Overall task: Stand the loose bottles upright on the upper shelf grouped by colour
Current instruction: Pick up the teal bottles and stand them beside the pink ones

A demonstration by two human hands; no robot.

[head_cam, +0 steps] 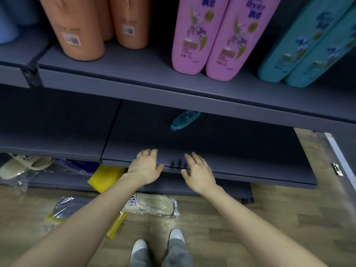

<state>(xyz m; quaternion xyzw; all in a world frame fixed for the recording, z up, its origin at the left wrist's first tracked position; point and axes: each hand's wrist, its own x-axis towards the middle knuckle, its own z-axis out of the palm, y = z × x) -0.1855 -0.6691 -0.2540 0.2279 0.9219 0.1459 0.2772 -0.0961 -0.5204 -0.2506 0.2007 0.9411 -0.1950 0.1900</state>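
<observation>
Head cam looking down, so starting closest: white shoes and grey trouser legs at 6 o'clock on a wood-look floor. Just past them toward 7 o'clock lies a bagged slipper, beige, with "YOY" readable on its card; the smaller print is too blurry. A blue bagged item sits at 8 o'clock, a yellow packet pokes out from under the shelving, and another beige slipper is at 9 o'clock.

Both arms reach forward to mid-frame. Left hand and right hand are flat, palms down, fingers straight and a bit spread, holding nothing. They're at the front lip of the lower shelf, near each other but apart; can't tell if they actually touch it.

Further back on that shelf, about 12 o'clock from the hands, the loose teal bottle lies on its side, far end hidden behind the shelf above, well apart from both hands.

Up top, the upper shelf has bottles upright in colour groups. The orange bottles at 11 o'clock have barcode-type stickers. The pink bottles at 12 to 1 show a purple flower sprig and purple Chinese characters I can't read. The teal bottles at 2 o'clock have blue flowers. Blue bottles peek in at 10 o'clock on the neighbouring section.
</observation>
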